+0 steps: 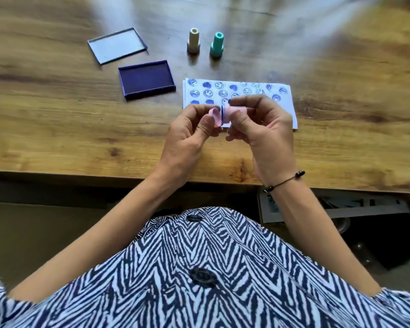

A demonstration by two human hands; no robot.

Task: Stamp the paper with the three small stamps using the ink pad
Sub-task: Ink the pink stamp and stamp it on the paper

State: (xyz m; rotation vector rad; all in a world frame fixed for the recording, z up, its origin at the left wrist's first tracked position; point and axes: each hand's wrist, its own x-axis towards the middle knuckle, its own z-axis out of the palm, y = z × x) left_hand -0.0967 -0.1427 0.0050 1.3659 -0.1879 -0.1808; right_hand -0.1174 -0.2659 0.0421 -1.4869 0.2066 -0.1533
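A pink stamp (233, 110) lies sideways in my right hand (262, 131), held above the near edge of the paper (287, 100). My left hand (189, 132) pinches its pink cap (215, 117), which sits just apart from the stamp's inked face. The white paper carries several blue face and heart prints. An open purple ink pad (146, 79) lies left of the paper. A cream stamp (193, 40) and a teal stamp (217, 44) stand upright behind the paper.
The ink pad's clear lid (117, 45) lies at the back left on the wooden table (57, 129). The table's front edge runs just below my wrists. A dark chair base and grey frame show under the table at right.
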